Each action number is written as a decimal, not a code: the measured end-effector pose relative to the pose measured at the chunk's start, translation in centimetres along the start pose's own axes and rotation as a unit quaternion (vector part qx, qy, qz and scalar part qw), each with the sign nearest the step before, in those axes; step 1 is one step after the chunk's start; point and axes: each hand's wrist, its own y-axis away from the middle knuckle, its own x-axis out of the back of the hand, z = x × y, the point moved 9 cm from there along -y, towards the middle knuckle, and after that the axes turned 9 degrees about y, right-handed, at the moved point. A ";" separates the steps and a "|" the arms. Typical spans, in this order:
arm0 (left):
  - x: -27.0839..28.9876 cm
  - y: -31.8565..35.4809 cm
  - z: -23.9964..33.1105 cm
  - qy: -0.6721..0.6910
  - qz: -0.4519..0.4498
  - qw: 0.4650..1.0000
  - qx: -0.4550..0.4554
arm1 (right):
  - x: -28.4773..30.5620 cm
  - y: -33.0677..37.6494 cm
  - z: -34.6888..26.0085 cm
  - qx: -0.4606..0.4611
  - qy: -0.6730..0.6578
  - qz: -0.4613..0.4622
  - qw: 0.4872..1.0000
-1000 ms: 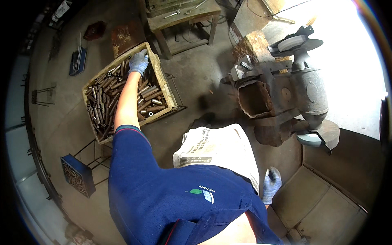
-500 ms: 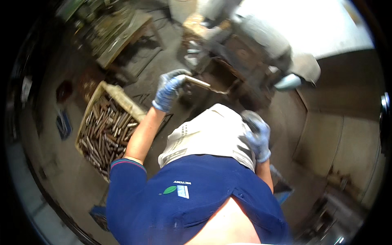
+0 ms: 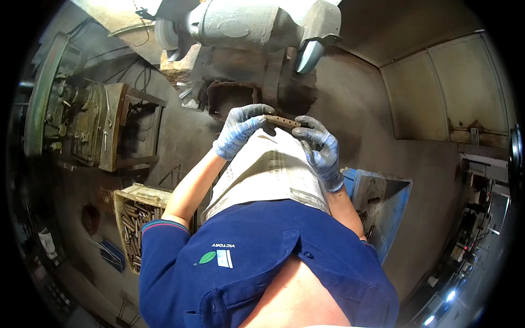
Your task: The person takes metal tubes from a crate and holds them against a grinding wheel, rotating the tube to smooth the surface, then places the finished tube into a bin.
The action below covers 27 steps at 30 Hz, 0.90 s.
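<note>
A short brownish metal bar with a row of small holes (image 3: 283, 121) is held crosswise in front of me, above my pale apron (image 3: 262, 169). My left hand (image 3: 238, 133), in a blue-and-grey work glove, pinches its left end. The gloved fingers of my right hand (image 3: 321, 148) close on its right end. Just beyond the bar stands a bench grinder (image 3: 238, 24), with a wheel (image 3: 310, 56) showing at its right side. Below the grinder, a dark open metal box (image 3: 232, 86) lies close to my left fingertips.
To my left, a pale crate (image 3: 118, 210) holds many metal pieces. A blue bin (image 3: 406, 191) with a few pieces stands by my right elbow. Farther left is a green machine on a worktable (image 3: 112, 128). Wall panels (image 3: 418, 87) stand at right.
My view has turned rightward. Both hands now meet at the bar; before, my left hand held a bar alone and my right hand rested by the apron, apart from it.
</note>
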 end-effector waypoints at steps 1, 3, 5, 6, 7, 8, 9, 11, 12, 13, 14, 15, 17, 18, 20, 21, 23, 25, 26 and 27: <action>0.0 -0.6 -0.6 0.028 -0.011 0.999 0.011 | 0.3 0.0 -0.9 0.012 0.025 0.022 0.999; -0.2 -1.7 -1.3 0.050 -0.013 0.998 0.026 | 1.2 0.0 -1.7 0.051 0.086 0.070 0.992; -0.8 -2.5 -1.6 0.053 -0.011 0.998 0.024 | 2.1 0.0 -1.5 0.059 0.125 0.126 0.982; -1.0 -2.9 -1.8 0.054 -0.009 0.998 0.024 | 2.5 0.0 -1.4 0.062 0.143 0.153 0.976; -0.5 -3.3 -2.1 0.040 0.001 0.999 0.025 | 2.4 -0.1 -1.3 0.067 0.161 0.154 0.973; -0.2 -3.5 -2.5 0.047 0.006 0.998 0.032 | 2.2 -0.1 -1.1 0.064 0.169 0.149 0.972; 0.0 -3.7 -2.9 0.056 0.010 0.998 0.039 | 2.0 -0.2 -0.9 0.060 0.179 0.143 0.972; 0.5 -4.1 -3.4 0.083 0.008 0.995 0.054 | 1.5 -0.3 0.7 0.008 0.127 0.133 0.983; 0.7 -4.2 -3.5 0.084 -0.002 0.995 0.060 | 1.5 -0.3 1.7 -0.007 0.090 0.140 0.986; 0.9 -4.3 -3.4 0.084 -0.013 0.994 0.066 | 1.4 -0.3 3.0 -0.023 0.052 0.146 0.988; 1.0 -4.5 -3.4 0.085 -0.023 0.994 0.072 | 1.3 -0.4 3.9 -0.038 0.013 0.153 0.987; 1.1 -4.6 -3.2 0.075 -0.022 0.994 0.077 | 1.1 -0.6 3.6 -0.011 -0.004 0.147 0.989; 1.1 -4.9 -2.8 0.054 -0.022 0.995 0.086 | 1.2 -0.6 3.7 -0.002 -0.006 0.165 0.986; 1.7 -5.2 -2.5 0.067 -0.003 0.995 0.077 | 1.3 -0.6 3.7 0.001 -0.006 0.175 0.985; 3.3 -5.9 -1.8 0.092 0.035 0.993 0.060 | 1.8 -0.8 2.7 0.035 0.051 0.200 0.978; 5.3 -6.2 -0.9 -0.015 0.106 0.993 0.041 | 2.2 -0.7 2.3 0.038 0.061 0.215 0.974; 5.4 -6.4 -0.8 -0.152 0.069 0.983 0.073 | 2.6 -0.7 2.2 0.044 0.087 0.228 0.969; 4.6 -6.7 -1.2 -0.283 0.022 0.958 0.043 | 2.6 -0.9 2.8 0.026 0.103 0.221 0.970; 4.3 -6.7 -1.8 -0.256 0.025 0.965 0.041 | 2.7 -0.9 3.0 0.017 0.110 0.216 0.970; 3.7 -7.1 -1.7 -0.208 0.024 0.977 0.024 | 2.8 -1.0 3.1 0.017 0.110 0.219 0.969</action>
